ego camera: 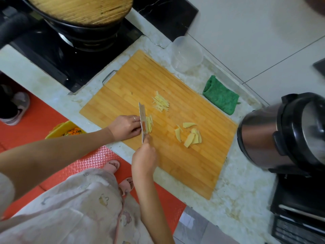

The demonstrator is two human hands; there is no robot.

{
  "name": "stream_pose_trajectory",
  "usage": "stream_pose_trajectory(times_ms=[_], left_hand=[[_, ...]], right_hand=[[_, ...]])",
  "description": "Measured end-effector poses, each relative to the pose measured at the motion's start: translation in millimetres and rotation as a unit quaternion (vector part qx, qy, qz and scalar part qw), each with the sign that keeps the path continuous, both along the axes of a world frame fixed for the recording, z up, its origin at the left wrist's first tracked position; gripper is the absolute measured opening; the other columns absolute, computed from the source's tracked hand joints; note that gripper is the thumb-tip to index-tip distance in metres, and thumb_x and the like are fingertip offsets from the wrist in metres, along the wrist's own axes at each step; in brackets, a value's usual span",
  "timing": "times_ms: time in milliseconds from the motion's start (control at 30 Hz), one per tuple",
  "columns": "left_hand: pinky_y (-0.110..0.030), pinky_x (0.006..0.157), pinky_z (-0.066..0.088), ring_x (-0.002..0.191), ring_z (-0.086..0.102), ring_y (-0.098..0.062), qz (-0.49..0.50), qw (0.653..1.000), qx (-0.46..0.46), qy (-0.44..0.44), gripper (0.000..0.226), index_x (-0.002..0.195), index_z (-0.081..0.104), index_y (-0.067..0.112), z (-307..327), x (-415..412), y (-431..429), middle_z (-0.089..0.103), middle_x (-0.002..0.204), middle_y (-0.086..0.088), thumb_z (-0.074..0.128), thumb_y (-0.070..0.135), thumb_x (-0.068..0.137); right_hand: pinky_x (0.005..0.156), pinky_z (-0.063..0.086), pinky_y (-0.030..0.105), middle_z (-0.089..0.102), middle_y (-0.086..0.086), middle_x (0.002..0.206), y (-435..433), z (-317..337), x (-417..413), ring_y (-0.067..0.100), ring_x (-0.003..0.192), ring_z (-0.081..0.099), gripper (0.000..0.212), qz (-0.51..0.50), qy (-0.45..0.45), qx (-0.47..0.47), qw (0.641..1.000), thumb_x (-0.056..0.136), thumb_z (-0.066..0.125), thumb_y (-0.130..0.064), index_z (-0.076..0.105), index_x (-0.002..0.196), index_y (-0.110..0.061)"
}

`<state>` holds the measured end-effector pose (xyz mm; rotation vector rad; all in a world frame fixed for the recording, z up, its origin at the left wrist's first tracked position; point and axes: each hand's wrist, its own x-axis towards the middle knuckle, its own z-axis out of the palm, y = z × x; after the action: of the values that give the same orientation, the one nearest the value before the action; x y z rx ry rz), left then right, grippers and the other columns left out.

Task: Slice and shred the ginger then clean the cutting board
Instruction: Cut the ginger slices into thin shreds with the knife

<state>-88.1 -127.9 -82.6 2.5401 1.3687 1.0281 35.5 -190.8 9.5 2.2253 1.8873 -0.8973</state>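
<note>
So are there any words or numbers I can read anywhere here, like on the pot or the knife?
None can be read.
Silver cooker: no label shows.
Knife: blade too blurred to tell any mark.
Black appliance: panel marks too small and blurred.
Clothing: little cartoon pictures only, no words.
Cutting board, green cloth, clear container: no text.

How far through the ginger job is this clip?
Partway. One pile of ginger shreds lies finished on the cutting board. The right hand works the knife through slices steadied by the left hand. Uncut ginger slices wait. The green cloth sits unused; cleaning remains.
</note>
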Motion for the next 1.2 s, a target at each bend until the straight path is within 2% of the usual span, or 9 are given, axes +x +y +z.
stream_pose_trajectory(times_ms=[167,367,433,567,700,800,967,1100,1200], left_hand=[[-0.025,0.039,0.044,0.06,0.06,-0.023,-0.006,1.0,-0.001,-0.008,0.017,0.086,0.066,0.009,-1.6,-0.3,-0.7,0.065,0.078,-0.005,0.052,0.019,0.086],[-0.026,0.045,0.047,0.082,0.062,-0.019,0.001,1.0,-0.006,0.018,0.037,0.093,0.071,0.009,-8.1,-2.7,0.5,0.068,0.094,-0.003,0.04,0.028,0.097],[-0.025,0.046,0.048,0.085,0.065,-0.02,0.001,1.0,-0.007,0.026,0.034,0.092,0.072,0.009,-8.2,-2.6,0.2,0.069,0.098,-0.002,0.043,0.025,0.095],[-0.027,0.05,0.052,0.091,0.067,-0.02,-0.011,0.999,-0.013,0.028,0.028,0.094,0.071,0.009,-8.9,-2.4,0.2,0.07,0.102,-0.002,0.048,0.023,0.092],[-0.025,0.053,0.05,0.099,0.058,-0.017,-0.038,0.998,-0.005,0.045,0.025,0.099,0.067,0.011,-12.8,-4.4,0.8,0.068,0.103,-0.003,0.047,0.026,0.094],[-0.026,0.051,0.051,0.1,0.055,-0.017,-0.034,0.999,-0.008,0.042,0.028,0.096,0.067,0.011,-11.2,-3.6,1.5,0.067,0.102,-0.003,0.045,0.028,0.096],[-0.027,0.053,0.049,0.089,0.062,-0.02,-0.009,1.0,-0.007,0.027,0.042,0.087,0.07,0.012,-5.7,2.0,0.9,0.068,0.095,-0.002,0.037,0.032,0.102],[-0.028,0.056,0.051,0.086,0.063,-0.021,-0.002,1.0,-0.014,0.024,0.037,0.084,0.07,0.01,-3.9,7.3,-0.6,0.068,0.091,-0.003,0.043,0.031,0.099],[-0.03,0.059,0.053,0.089,0.064,-0.021,-0.014,0.999,-0.017,0.027,0.03,0.088,0.072,0.011,-6.0,2.7,-3.5,0.069,0.096,-0.003,0.048,0.027,0.096]], right_hand=[[0.064,0.043,0.029,0.066,0.008,0.111,0.6,1.5,6.3,0.024,0.096,0.064,0.056,0.022,-0.012,0.024,0.999,0.096,0.04,-0.003,0.027,0.148,-0.02],[0.065,0.042,0.029,0.066,0.009,0.107,1.2,1.4,10.1,0.025,0.095,0.064,0.055,0.016,0.005,0.025,1.0,0.097,0.04,-0.008,0.026,0.149,-0.023],[0.065,0.039,0.028,0.067,0.01,0.107,-2.0,3.6,14.1,0.026,0.096,0.063,0.054,0.012,0.015,0.035,0.999,0.097,0.04,-0.01,0.028,0.148,-0.024],[0.067,0.044,0.032,0.068,0.011,0.105,-6.6,3.6,18.3,0.027,0.095,0.064,0.052,-0.015,0.04,0.048,0.998,0.096,0.04,-0.01,0.033,0.146,-0.022],[0.069,0.044,0.03,0.067,0.009,0.108,-7.5,-3.3,21.1,0.025,0.099,0.063,0.052,-0.022,0.04,0.031,0.998,0.096,0.041,-0.011,0.033,0.146,-0.022],[0.07,0.047,0.029,0.067,0.007,0.11,-9.1,-3.2,23.0,0.024,0.099,0.063,0.051,-0.016,0.042,0.036,0.998,0.096,0.042,-0.011,0.035,0.146,-0.023],[0.067,0.045,0.029,0.068,0.006,0.105,-12.4,-3.0,29.3,0.023,0.095,0.064,0.053,-0.016,0.041,0.044,0.998,0.095,0.042,-0.011,0.035,0.145,-0.025],[0.071,0.048,0.034,0.067,0.01,0.108,-11.5,-2.0,32.8,0.026,0.097,0.064,0.049,-0.009,0.04,0.036,0.999,0.096,0.041,-0.011,0.039,0.143,-0.024],[0.068,0.045,0.031,0.067,0.009,0.11,-9.6,-0.8,36.1,0.025,0.097,0.064,0.05,0.003,0.03,0.04,0.999,0.096,0.041,-0.013,0.037,0.144,-0.026]])
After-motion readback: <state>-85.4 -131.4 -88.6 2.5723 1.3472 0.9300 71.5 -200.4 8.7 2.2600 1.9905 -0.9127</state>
